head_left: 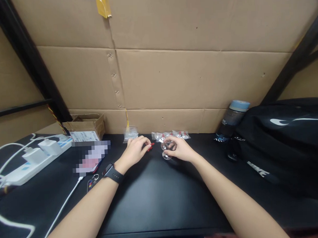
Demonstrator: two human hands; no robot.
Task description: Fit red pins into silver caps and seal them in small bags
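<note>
My left hand (134, 151), with a dark watch on its wrist, is closed with thumb and forefinger together on a small red piece (152, 144). The exact kind of that piece is too small to make out. Clear round suction cups (166, 155) are in the fingers of my right hand (183, 150), a short way to the right of the red piece. Behind my right hand lies a row of small clear packets (185, 134) with red bits inside. Clear plastic bags (130, 133) lie just beyond my left hand.
At the left are a white power strip (26, 168) with plugs and cables, a cardboard box (96, 126), a blurred phone-like item (92, 158) and a keychain (92, 183). A bottle (231, 119) and black bag (286, 145) stand right. A cardboard wall (173, 79) closes the back.
</note>
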